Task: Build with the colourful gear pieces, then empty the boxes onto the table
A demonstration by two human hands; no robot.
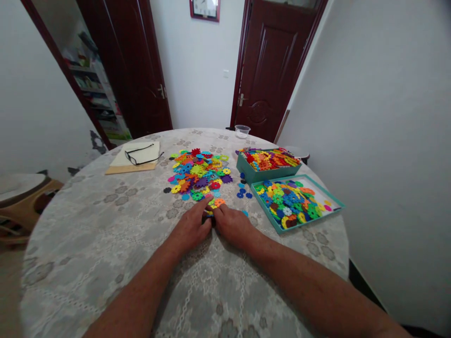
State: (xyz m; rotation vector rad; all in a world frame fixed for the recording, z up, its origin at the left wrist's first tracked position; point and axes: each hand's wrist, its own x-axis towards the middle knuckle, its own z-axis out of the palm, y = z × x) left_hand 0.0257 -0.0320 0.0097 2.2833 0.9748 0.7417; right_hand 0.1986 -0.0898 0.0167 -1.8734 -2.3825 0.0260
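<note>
Small orange-yellow notched plastic discs [215, 203]

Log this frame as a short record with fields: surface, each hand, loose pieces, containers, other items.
Surface: round table with a lace-patterned cloth
Left hand: resting on the cloth, fingertips at small coloured pieces
Right hand: beside the left, touching the same pieces
Loose pieces: pile of coloured plastic discs beyond the hands
Containers: teal box and teal lid tray, both holding discs
Other items: glasses on a notebook; clear cup
</note>
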